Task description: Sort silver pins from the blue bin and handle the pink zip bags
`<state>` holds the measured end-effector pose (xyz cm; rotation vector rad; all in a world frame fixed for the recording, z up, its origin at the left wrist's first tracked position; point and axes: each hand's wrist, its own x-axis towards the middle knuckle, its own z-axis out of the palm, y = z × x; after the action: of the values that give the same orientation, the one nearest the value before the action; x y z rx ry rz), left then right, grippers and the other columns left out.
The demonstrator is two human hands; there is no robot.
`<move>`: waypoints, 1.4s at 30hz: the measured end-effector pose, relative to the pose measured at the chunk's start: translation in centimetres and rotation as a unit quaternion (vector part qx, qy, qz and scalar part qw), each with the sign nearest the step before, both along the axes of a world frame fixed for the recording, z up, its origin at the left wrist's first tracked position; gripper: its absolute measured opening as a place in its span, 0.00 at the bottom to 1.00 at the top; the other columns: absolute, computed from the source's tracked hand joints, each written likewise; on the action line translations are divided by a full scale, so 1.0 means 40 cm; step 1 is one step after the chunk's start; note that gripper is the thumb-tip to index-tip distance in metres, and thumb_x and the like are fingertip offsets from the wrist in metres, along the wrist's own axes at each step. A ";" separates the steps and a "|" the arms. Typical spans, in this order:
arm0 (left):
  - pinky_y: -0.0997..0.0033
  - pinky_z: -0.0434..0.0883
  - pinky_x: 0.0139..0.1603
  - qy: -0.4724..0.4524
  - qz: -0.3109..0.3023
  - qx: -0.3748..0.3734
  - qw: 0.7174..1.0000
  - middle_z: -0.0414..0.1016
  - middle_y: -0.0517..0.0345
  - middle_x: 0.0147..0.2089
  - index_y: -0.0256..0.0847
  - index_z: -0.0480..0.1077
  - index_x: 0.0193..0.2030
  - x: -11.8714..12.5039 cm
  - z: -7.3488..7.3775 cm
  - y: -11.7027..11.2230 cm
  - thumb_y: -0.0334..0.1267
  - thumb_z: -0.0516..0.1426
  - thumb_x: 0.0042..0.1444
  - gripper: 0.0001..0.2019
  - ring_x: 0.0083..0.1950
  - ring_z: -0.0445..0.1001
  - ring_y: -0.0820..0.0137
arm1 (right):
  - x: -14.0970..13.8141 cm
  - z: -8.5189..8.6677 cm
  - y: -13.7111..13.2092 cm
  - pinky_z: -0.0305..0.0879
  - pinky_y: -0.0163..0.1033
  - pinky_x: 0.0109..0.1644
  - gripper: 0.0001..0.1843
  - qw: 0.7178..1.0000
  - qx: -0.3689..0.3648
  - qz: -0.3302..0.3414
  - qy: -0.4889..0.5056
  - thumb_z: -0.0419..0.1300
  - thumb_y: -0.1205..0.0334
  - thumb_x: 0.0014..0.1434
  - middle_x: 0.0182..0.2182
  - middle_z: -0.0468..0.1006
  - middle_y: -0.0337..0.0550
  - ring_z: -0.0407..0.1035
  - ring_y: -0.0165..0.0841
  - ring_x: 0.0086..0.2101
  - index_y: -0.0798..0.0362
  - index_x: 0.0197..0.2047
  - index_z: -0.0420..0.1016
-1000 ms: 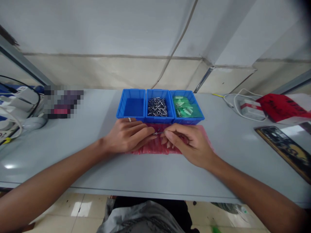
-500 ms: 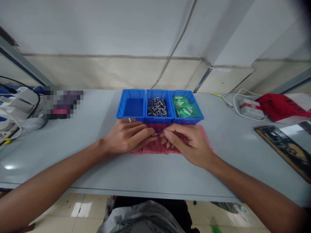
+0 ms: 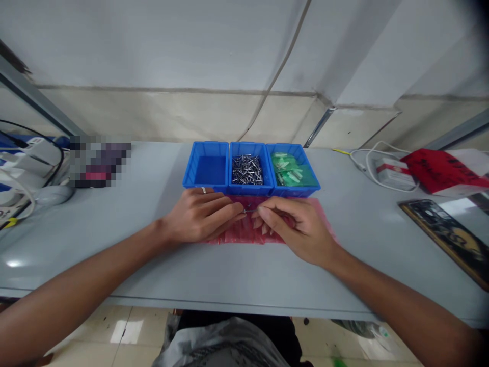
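Three blue plastic bins [image 3: 251, 168] stand on the grey table [image 3: 91, 255] just beyond the fingers, the middle holding metal pins [image 3: 247, 169], the right green packets [image 3: 294, 171]. Pink plastic bags [image 3: 237, 234] lie beneath the fingers. Right hand [image 3: 300, 229] pinches a small metal pin [image 3: 250, 210] between thumb and forefinger; left hand [image 3: 200, 216] lies curled beside it, any grip undeterminable.

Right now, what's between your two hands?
In the head view, a small metal pin lies between the left hand and right hand, above a pink plastic bag.
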<state>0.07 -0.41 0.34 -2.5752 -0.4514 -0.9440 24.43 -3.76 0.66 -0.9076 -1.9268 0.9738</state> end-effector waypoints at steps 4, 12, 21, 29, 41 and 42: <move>0.71 0.69 0.28 -0.003 -0.007 -0.005 1.000 0.80 0.60 0.31 0.36 0.71 0.43 -0.001 0.001 0.000 0.36 0.59 0.69 0.05 0.27 0.75 0.74 | 0.001 -0.002 0.001 0.68 0.33 0.32 0.15 1.000 -0.009 0.003 -0.001 0.58 0.58 0.73 0.27 0.80 0.38 0.73 0.26 0.27 0.54 0.35 0.78; 0.72 0.69 0.28 -0.004 -0.007 0.003 1.000 0.80 0.61 0.31 0.37 0.71 0.43 0.000 0.000 0.001 0.35 0.59 0.69 0.04 0.26 0.75 0.75 | 0.001 0.000 0.000 0.68 0.33 0.32 0.15 1.000 -0.001 0.001 -0.003 0.58 0.58 0.73 0.26 0.80 0.38 0.73 0.27 0.27 0.53 0.35 0.77; 0.73 0.69 0.30 -0.001 -0.002 -0.005 1.000 0.80 0.62 0.32 0.38 0.71 0.43 -0.003 -0.002 0.000 0.36 0.59 0.69 0.04 0.27 0.76 0.75 | 0.002 0.003 -0.003 0.68 0.33 0.31 0.15 1.000 0.000 -0.002 -0.002 0.58 0.58 0.73 0.26 0.80 0.37 0.73 0.26 0.26 0.53 0.35 0.78; 0.74 0.69 0.29 -0.003 0.003 0.002 1.000 0.80 0.62 0.31 0.38 0.71 0.44 -0.001 -0.002 0.002 0.37 0.61 0.68 0.05 0.26 0.75 0.75 | 0.001 0.003 -0.002 0.68 0.32 0.31 0.15 1.000 -0.001 -0.004 0.000 0.58 0.59 0.73 0.26 0.80 0.38 0.73 0.26 0.26 0.54 0.35 0.78; 0.73 0.68 0.27 0.014 0.012 -0.015 1.000 0.80 0.62 0.31 0.38 0.69 0.45 -0.006 0.003 -0.002 0.34 0.57 0.70 0.03 0.27 0.75 0.75 | -0.004 0.012 -0.001 0.68 0.33 0.29 0.13 0.999 0.034 -0.020 -0.018 0.58 0.61 0.72 0.25 0.79 0.37 0.71 0.26 0.25 0.52 0.34 0.78; 0.73 0.67 0.27 0.013 0.010 -0.014 1.000 0.80 0.62 0.31 0.38 0.69 0.45 -0.006 0.002 -0.002 0.34 0.57 0.71 0.03 0.26 0.75 0.75 | -0.004 0.011 -0.001 0.68 0.33 0.29 0.13 0.999 0.033 -0.019 -0.017 0.58 0.62 0.72 0.25 0.79 0.36 0.71 0.26 0.25 0.52 0.35 0.78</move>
<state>-0.18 -0.51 0.43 -2.6002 -0.4875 -0.9033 24.29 -3.80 1.10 -0.9242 -1.9511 0.8725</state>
